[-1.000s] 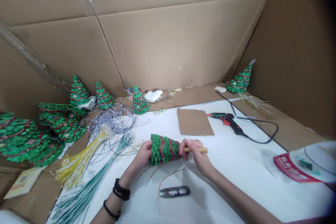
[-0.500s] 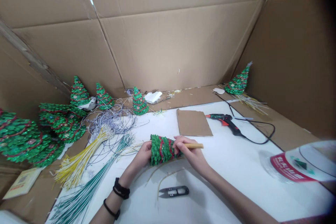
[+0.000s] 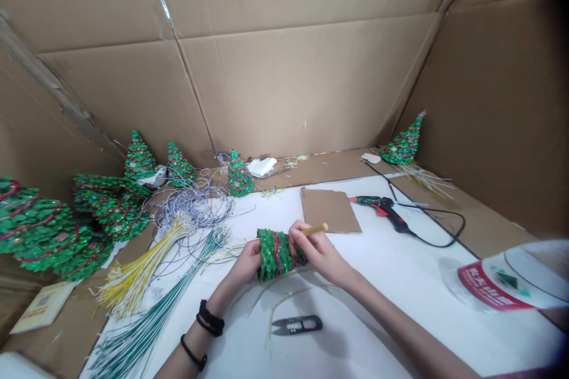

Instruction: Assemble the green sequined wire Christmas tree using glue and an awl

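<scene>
A small green Christmas tree (image 3: 270,256) with red garland lies on its side between my hands, its wide base toward the left. My left hand (image 3: 249,260) grips it at the base; some of those fingers are hidden behind or inside it. In my right hand (image 3: 313,249) is a thin tan wooden stick (image 3: 316,229), pinched like a pen against the tree's narrower part. The stick's working tip is hidden by the fingers. Just below the tree, black thread snips (image 3: 297,325) rest on the white tabletop beside thin loose strands.
Yellow and white wires (image 3: 142,266) and green wires (image 3: 164,302) lie at left, near tangled purple wire (image 3: 191,201). Finished trees (image 3: 240,174) stand behind. A cardboard square (image 3: 331,211), a glue gun (image 3: 384,212) with its cord, and a plastic bottle (image 3: 498,284) are to the right.
My right hand has turned, so the stick now tilts upward and sits higher and further left. The whole view has shifted slightly; my left hand still holds the tree.
</scene>
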{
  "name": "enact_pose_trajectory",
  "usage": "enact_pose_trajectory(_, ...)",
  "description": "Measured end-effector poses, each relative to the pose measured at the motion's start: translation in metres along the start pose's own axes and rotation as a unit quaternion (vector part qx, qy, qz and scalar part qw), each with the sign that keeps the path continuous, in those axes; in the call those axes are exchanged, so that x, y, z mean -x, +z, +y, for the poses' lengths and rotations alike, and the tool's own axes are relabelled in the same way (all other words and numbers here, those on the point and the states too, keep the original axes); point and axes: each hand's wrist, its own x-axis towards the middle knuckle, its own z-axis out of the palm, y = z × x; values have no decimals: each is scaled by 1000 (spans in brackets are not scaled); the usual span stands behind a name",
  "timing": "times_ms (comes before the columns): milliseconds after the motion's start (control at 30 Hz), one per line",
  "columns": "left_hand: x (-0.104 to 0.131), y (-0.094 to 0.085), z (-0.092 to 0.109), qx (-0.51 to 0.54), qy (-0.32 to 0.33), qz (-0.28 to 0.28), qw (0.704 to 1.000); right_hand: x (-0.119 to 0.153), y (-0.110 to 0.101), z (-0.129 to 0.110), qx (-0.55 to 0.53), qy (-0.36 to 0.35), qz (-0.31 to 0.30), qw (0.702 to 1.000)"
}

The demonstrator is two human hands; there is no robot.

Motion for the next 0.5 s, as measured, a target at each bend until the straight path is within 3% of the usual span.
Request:
enact_pose_trajectory(167, 5, -7, 0, -3, -13, 4, 1000, -3, 3, -9, 44, -6, -22, 999)
enact_pose_trajectory(333, 11, -18, 2, 105, -20, -51, 993, -7, 3, -11, 52, 4, -23, 998)
enact_pose_trajectory(500, 16, -20, 7, 47, -19, -74, 996, -10, 5, -15, 63, 3, -33, 997)
